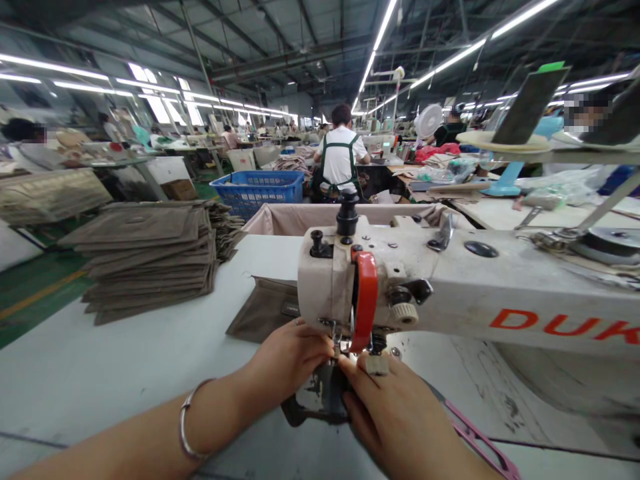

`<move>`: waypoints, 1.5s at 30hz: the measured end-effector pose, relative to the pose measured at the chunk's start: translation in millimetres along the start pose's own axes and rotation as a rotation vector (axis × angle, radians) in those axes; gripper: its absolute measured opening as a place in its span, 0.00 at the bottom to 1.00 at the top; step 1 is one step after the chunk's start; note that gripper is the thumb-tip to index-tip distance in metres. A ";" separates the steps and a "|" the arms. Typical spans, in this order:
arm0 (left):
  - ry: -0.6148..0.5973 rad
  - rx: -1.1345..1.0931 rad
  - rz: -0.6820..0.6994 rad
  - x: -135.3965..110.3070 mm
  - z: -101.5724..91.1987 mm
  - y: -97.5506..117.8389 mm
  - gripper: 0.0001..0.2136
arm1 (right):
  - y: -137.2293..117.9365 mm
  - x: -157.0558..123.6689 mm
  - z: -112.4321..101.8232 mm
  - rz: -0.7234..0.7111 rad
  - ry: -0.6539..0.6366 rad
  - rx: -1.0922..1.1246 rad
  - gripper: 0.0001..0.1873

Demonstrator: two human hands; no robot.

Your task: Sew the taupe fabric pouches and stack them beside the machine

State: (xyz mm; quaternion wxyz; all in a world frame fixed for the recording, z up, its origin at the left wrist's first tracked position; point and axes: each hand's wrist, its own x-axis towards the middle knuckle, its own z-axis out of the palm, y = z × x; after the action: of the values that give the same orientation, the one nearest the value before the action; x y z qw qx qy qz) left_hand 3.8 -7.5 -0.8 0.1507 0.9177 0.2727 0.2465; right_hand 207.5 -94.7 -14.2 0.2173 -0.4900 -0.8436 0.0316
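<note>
My left hand and my right hand meet under the head of a white sewing machine, right at the needle area below its red guard. Both hands have fingers pinched together at the needle; what they pinch is too small to make out. A silver bangle circles my left wrist. Beyond the machine head lies a piece of brown fabric on the white table.
A tall stack of brown fabric pieces sits on the table's left. A blue plastic basket stands behind it. A person in a white shirt sits ahead, back turned. Pink scissor handles lie by my right hand.
</note>
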 end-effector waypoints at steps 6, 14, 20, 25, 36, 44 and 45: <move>0.015 0.019 -0.043 1.8 4.0 -10.3 0.08 | -1.2 1.0 0.1 -0.008 0.006 -0.005 0.17; -0.032 0.042 -0.071 8.2 -1.2 -7.8 0.11 | -1.9 -0.5 0.4 0.007 -0.003 0.003 0.18; -0.126 0.074 -0.188 10.5 -15.9 22.4 0.16 | -2.5 0.5 -1.3 0.006 0.016 0.041 0.17; -0.251 -0.032 -0.272 11.2 -26.2 38.6 0.19 | -2.4 0.0 -4.1 -0.023 0.041 0.094 0.16; -0.292 -0.305 -0.511 22.1 -32.1 23.5 0.17 | -12.1 5.5 -6.6 -0.172 -0.089 0.063 0.22; -0.376 -0.083 -0.370 20.3 -34.1 37.1 0.16 | -11.7 3.2 -3.4 -0.144 -0.045 -0.005 0.14; -0.372 -0.061 -0.350 18.5 -32.3 40.8 0.16 | -10.7 2.3 -2.7 -0.144 -0.040 -0.004 0.13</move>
State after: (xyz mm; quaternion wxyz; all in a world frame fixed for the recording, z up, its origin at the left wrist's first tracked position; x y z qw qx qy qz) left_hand 17.4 -25.1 49.7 0.2664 0.8811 0.3873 0.0518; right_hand 198.9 -98.7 -8.2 0.2010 -0.4277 -0.8809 0.0240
